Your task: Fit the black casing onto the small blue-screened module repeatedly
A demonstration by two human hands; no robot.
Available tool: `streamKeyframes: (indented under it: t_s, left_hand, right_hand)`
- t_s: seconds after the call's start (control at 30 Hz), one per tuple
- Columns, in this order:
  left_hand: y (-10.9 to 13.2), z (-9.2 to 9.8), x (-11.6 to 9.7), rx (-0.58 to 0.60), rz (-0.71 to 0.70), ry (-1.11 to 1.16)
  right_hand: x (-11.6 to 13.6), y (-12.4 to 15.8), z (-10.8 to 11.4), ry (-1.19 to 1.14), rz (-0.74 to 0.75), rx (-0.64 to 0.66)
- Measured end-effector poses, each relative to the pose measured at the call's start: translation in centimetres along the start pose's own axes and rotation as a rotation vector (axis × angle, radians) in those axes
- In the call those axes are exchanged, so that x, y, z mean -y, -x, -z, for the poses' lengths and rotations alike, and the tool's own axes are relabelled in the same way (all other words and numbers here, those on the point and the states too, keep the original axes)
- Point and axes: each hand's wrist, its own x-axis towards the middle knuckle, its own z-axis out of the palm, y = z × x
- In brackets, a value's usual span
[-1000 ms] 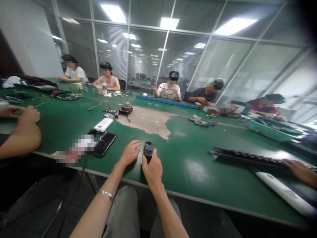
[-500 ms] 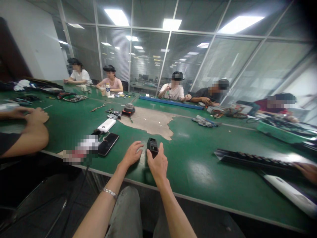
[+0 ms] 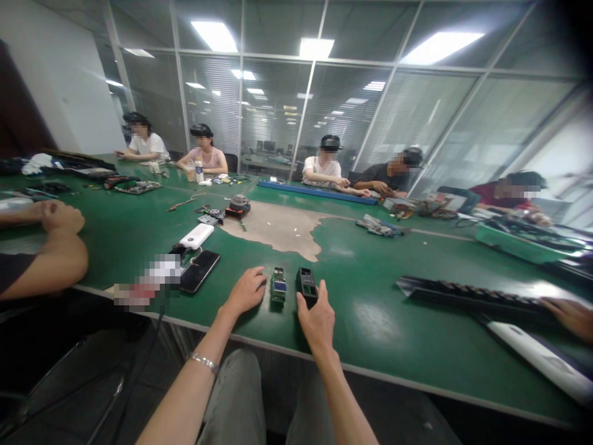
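Between my hands a small circuit board assembly [image 3: 278,286] with a blue part stands on the green table. My right hand [image 3: 319,316] grips a black plastic housing [image 3: 306,279] with openings in its upper face, thumb on the left and fingers on the right. To the left of the board, my left hand [image 3: 247,290] rests on the table with loosely bent fingers and holds nothing. A small gap separates its fingertips from the board.
Left of my hands lie a black phone [image 3: 200,272] and a white power bank [image 3: 197,236]. A brown bare patch [image 3: 278,228] marks the tabletop ahead. At right, a co-worker's hand [image 3: 567,315] touches a long black part [image 3: 472,300]. Other people sit around the table.
My right hand has moved right with the black housing. The circuit board assembly now shows on the table where the housing was. My left hand has stayed nearly in place.
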Motion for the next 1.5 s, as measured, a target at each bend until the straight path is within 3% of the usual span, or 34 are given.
streamKeyframes:
  t_s: [0.6, 0.77, 0.93, 1.17, 1.5]
  left_hand:
    - [-0.3, 1.2, -1.3, 0.092, -0.019, -0.041]
    - [-0.2, 1.1, -1.2, 0.075, -0.01, -0.019]
    - [0.0, 0.8, -0.6, 0.005, 0.034, 0.036]
    - [0.3, 0.2, 0.1, -0.072, 0.06, 0.097]
    - [0.1, 0.3, 0.2, -0.064, 0.071, 0.122]
  right_hand:
    - [0.3, 0.8, 0.0, 0.158, 0.057, 0.034]
    - [0.4, 0.7, 0.2, 0.163, 0.001, 0.074]
    - [2.8, -0.7, 1.0, 0.046, -0.083, 0.03]
    - [8.3, -1.5, 0.0, 0.013, 0.022, 0.073]
    - [8.4, -0.1, -1.7, 0.132, 0.033, 0.163]
